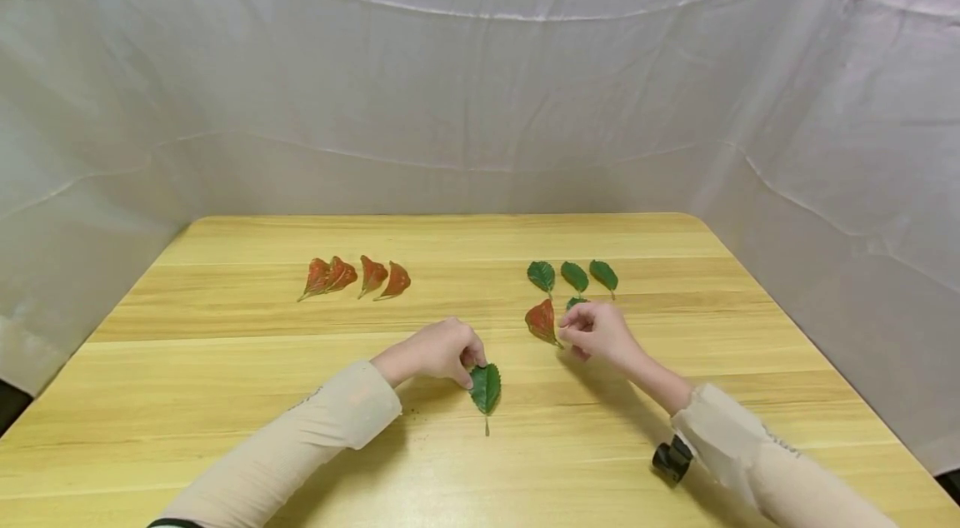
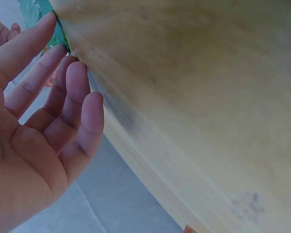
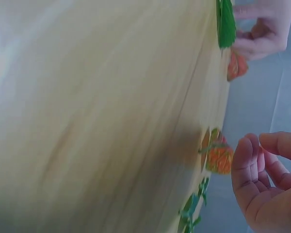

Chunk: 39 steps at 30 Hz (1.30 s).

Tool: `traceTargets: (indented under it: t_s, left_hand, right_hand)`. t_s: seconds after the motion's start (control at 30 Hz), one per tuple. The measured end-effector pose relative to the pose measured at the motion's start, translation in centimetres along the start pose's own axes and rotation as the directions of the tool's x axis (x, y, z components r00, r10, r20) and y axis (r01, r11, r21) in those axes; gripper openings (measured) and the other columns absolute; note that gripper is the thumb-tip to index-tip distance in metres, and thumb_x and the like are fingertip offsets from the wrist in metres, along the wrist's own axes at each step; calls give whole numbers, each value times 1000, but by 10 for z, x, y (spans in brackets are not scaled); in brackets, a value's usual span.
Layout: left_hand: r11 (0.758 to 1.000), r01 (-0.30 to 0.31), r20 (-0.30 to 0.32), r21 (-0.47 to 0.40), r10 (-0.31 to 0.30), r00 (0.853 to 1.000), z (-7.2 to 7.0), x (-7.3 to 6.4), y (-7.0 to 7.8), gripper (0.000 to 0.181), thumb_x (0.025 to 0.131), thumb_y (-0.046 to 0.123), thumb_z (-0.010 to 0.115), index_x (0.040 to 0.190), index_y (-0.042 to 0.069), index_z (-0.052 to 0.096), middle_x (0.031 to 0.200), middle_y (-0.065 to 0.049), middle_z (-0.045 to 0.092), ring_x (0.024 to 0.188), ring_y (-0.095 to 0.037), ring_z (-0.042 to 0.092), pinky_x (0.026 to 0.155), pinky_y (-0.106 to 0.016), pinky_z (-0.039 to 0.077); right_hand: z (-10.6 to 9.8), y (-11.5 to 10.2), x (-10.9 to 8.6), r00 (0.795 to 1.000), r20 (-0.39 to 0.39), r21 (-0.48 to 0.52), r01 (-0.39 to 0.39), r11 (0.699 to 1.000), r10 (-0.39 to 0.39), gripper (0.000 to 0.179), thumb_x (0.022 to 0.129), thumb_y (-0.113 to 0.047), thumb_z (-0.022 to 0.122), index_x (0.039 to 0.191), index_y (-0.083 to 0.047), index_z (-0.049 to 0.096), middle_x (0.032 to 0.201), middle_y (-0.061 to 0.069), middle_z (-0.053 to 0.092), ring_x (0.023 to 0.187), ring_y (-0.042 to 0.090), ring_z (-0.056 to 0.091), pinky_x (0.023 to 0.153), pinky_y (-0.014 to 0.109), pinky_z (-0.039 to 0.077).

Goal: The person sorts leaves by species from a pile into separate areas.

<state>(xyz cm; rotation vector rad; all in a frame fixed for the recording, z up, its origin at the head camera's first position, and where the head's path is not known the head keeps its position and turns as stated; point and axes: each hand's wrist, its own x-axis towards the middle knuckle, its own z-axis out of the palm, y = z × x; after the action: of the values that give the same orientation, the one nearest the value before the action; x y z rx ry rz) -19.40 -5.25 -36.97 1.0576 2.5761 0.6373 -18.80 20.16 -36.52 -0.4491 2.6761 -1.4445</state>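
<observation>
My left hand (image 1: pixel 447 351) pinches the upper edge of a green leaf (image 1: pixel 486 389) near the table's middle, its stem pointing toward me. In the left wrist view, thumb and forefinger meet at that leaf (image 2: pixel 39 14) while the other fingers curve loosely. My right hand (image 1: pixel 600 335) hovers beside a red leaf (image 1: pixel 541 320), close to its stem. The right wrist view has the right hand (image 3: pixel 269 182) loosely curled, thumb near forefinger, with no leaf visible between them. Partly hidden behind this hand lies another green leaf (image 1: pixel 576 303).
On the wooden table (image 1: pixel 247 428), several red leaves (image 1: pixel 372 274) lie at the back left, two overlapping. Three green leaves (image 1: pixel 574 276) form a row at the back right. A black device (image 1: pixel 672 460) sits at the right wrist. Pale cloth (image 1: pixel 465 95) hangs around the table.
</observation>
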Motion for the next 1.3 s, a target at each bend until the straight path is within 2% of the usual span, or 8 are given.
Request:
traceTargets:
  t_s: [0.37, 0.6, 0.83, 1.0, 1.3]
  left_hand:
    - [1000, -5, 2, 9, 5, 1000, 0, -1, 0, 20, 67, 6, 77, 86, 5, 69, 70, 3, 58, 62, -6, 47, 58, -20, 42]
    - [1000, -19, 1, 3, 19, 1000, 0, 0, 0, 18, 68, 5, 77, 84, 5, 69, 70, 2, 59, 62, -6, 49, 57, -20, 43]
    - [1000, -21, 2, 14, 21, 1000, 0, 0, 0, 18, 67, 4, 77, 83, 5, 69, 67, 3, 58, 60, -5, 48, 56, -20, 42]
    - [1000, -17, 5, 12, 17, 1000, 0, 0, 1, 18, 67, 4, 76, 84, 5, 69, 67, 3, 58, 59, -5, 48, 55, -20, 42]
    - [1000, -13, 7, 7, 13, 1000, 0, 1, -1, 17, 68, 4, 76, 84, 6, 69, 69, 2, 59, 60, -5, 49, 55, -19, 42]
  right_hand:
    - [23, -7, -4, 996, 91, 33, 4, 999, -6, 6, 80, 2, 61, 85, 6, 60, 63, 11, 58, 48, 18, 54, 45, 28, 47]
    - [37, -11, -6, 982, 188, 81, 10, 997, -25, 6, 80, 3, 59, 85, 6, 60, 62, 12, 57, 49, 18, 55, 45, 31, 49]
    - [45, -13, -6, 970, 239, 101, 13, 995, -37, 6, 80, 3, 60, 85, 7, 60, 63, 13, 57, 47, 19, 55, 44, 32, 49]
    - [51, -16, -6, 955, 291, 117, 16, 993, -50, 8, 79, 0, 63, 85, 6, 62, 61, 14, 58, 46, 20, 55, 43, 33, 49]
    - [59, -20, -3, 913, 404, 132, 2, 991, -56, 12, 80, -2, 64, 89, 6, 65, 60, 13, 59, 46, 17, 56, 45, 32, 50]
